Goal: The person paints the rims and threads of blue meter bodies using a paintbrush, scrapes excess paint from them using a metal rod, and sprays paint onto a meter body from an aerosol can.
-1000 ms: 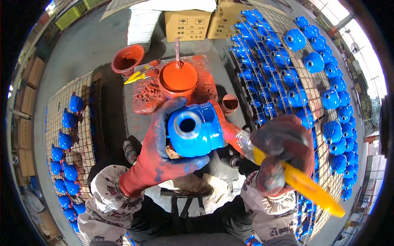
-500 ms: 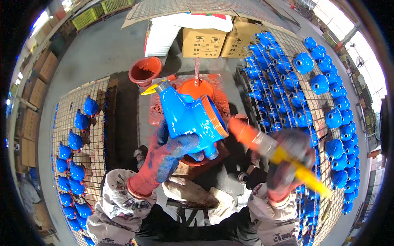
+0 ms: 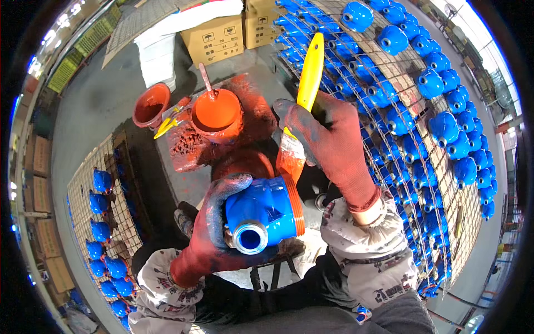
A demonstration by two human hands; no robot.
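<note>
My left hand (image 3: 214,228), in a red glove stained blue and black, is wrapped round a glossy blue metal pipe fitting (image 3: 261,203). Its narrow bare-metal spout opening points toward me, and the wide threaded end at the right is orange. In my right hand (image 3: 334,133), gloved in red and dark grey, is a paintbrush (image 3: 310,78) with its yellow handle upward. The orange-coated bristles hang down against the top of the threaded end. A second yellow-handled brush (image 3: 168,122) lies left of an orange paint pot (image 3: 218,114), in which a stick stands.
A reddish bucket (image 3: 151,106) stands beyond the second brush. Wire-mesh racks with several blue fittings flank me, at the left (image 3: 100,200) and right (image 3: 445,128). Cardboard boxes (image 3: 214,39) and a white sack (image 3: 157,61) are at the back. A paint-stained board (image 3: 253,94) lies under the pot.
The blue fitting has come lower and turned, its spout swinging from far left toward me. My right hand has moved up and inward, turning the brush handle-up, bristles now at the threads. The view has shifted.
</note>
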